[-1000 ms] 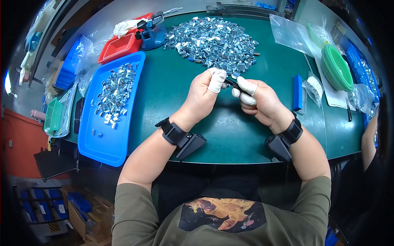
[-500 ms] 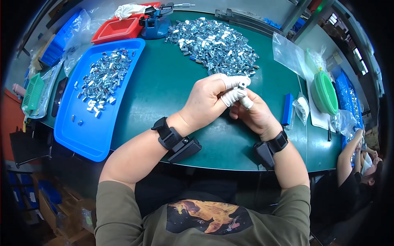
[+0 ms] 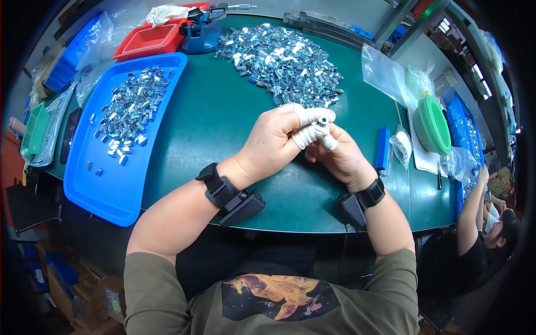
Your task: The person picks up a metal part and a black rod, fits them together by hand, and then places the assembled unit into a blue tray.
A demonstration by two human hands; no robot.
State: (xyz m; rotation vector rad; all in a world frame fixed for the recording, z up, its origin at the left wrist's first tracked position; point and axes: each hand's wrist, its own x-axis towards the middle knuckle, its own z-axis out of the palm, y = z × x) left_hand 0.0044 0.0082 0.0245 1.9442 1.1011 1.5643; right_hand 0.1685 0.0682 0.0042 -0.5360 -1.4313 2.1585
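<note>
A small silvery metal sleeve with a round hole in its end (image 3: 322, 120) is pinched between the fingertips of my two hands, over the middle of the green table. My left hand (image 3: 271, 137) grips it with thumb and forefinger, both in white finger covers. White-covered fingertips of my right hand (image 3: 345, 159) close on it from the other side; my fingers hide most of the piece. Just beyond my hands lies a large heap of similar metal sleeves (image 3: 285, 61). More of them lie in a blue tray (image 3: 109, 192) on the left.
At the far left stand a red bin (image 3: 148, 42) and a blue-based micrometer stand (image 3: 202, 39). To the right are a narrow blue box (image 3: 383, 148), a small plastic bag (image 3: 401, 144) and a green basin (image 3: 432, 125). A co-worker (image 3: 469, 240) sits at the right edge.
The whole view has shifted slightly, so everything sits a little further left. My hands keep their hold on the sleeve, whose holed end is turned slightly differently.
</note>
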